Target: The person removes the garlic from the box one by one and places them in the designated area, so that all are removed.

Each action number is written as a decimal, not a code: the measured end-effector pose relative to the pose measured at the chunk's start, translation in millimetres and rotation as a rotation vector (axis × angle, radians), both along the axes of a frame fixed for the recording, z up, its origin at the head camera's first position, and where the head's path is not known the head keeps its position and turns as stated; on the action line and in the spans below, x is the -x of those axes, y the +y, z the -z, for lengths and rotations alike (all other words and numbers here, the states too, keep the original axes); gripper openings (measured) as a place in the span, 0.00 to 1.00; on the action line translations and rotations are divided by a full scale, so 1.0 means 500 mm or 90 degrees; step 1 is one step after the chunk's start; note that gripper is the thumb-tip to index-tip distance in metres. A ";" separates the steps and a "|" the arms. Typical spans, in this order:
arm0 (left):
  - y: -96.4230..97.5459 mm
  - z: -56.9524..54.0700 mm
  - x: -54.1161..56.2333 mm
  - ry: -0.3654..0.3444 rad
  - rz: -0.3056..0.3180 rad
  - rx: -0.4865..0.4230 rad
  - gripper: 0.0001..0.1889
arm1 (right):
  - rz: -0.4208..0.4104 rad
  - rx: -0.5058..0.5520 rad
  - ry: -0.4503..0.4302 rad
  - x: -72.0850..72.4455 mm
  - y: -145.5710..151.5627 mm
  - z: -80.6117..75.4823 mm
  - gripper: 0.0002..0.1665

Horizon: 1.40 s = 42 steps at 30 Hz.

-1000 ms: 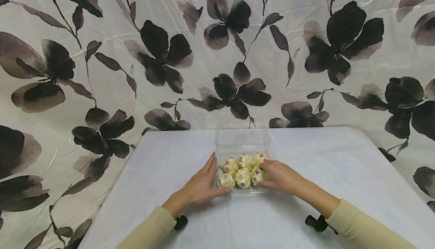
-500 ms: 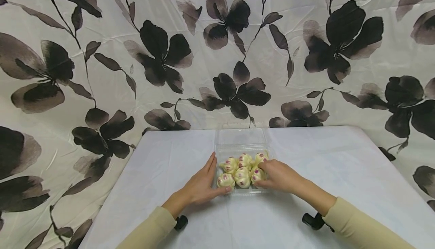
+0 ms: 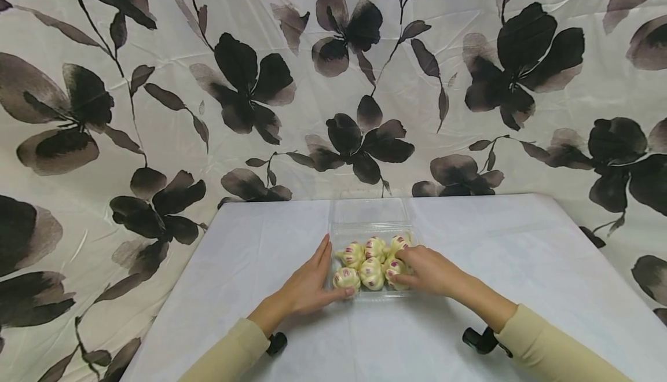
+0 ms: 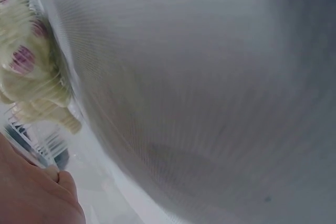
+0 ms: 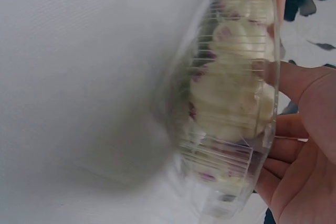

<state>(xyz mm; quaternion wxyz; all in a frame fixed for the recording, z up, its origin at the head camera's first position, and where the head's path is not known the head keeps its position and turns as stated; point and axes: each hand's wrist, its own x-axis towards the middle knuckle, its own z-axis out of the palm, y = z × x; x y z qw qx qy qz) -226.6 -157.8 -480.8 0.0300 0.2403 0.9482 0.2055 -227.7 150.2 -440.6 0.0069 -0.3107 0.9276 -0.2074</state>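
A clear plastic clamshell box (image 3: 374, 295) holds two rows of garlic bulbs (image 3: 372, 273), cream with purple marks. My left hand (image 3: 307, 289) lies along the box's left wall, fingers straight, its thumb at the near left corner. My right hand (image 3: 435, 271) reaches over the right wall and pinches the near right garlic bulb (image 3: 394, 268) between thumb and fingers. In the right wrist view, the thumb and fingers of that hand (image 5: 310, 166) pass over the rim, their tips partly hidden. The left wrist view catches only part of the left hand (image 4: 37, 195).
The raised clear lid (image 3: 370, 211) stands open behind the box, near the far edge of the white-covered table (image 3: 250, 243). A floral cloth (image 3: 292, 81) hangs behind the table. Dark wrist cameras (image 3: 480, 340) sit below both wrists.
My right hand has shifted very slightly left with the near right garlic bulb, then stayed nearly still. The left hand and the box have not visibly moved.
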 end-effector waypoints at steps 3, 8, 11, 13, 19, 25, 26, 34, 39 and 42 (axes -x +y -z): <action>0.000 0.003 0.002 -0.005 -0.002 0.000 0.66 | -0.005 0.006 -0.012 0.000 0.003 -0.006 0.17; 0.000 0.003 0.003 -0.006 -0.001 -0.002 0.66 | -0.013 0.012 -0.030 -0.002 0.010 -0.017 0.15; 0.000 0.001 0.002 -0.004 0.000 -0.003 0.66 | -0.021 0.018 -0.033 -0.002 0.015 -0.024 0.13; 0.000 -0.001 0.002 -0.006 -0.001 -0.003 0.66 | -0.027 0.020 -0.035 -0.002 0.019 -0.028 0.12; 0.004 -0.002 0.002 -0.005 -0.002 -0.005 0.66 | -0.041 0.034 -0.049 -0.001 0.032 -0.045 0.13; 0.008 -0.002 0.003 -0.021 -0.013 -0.009 0.66 | -0.048 0.094 -0.074 0.001 0.048 -0.057 0.16; 0.009 -0.002 0.003 -0.023 -0.015 -0.009 0.66 | -0.047 0.105 -0.081 0.002 0.051 -0.057 0.16; 0.007 -0.002 0.000 -0.018 -0.014 0.003 0.66 | -0.011 0.152 -0.093 0.005 0.068 -0.045 0.12; 0.006 -0.001 0.000 -0.015 -0.014 0.010 0.67 | 0.009 0.205 -0.104 0.012 0.080 -0.038 0.16; 0.007 -0.004 0.000 -0.016 -0.013 0.009 0.66 | 0.034 0.237 -0.122 0.016 0.084 -0.039 0.20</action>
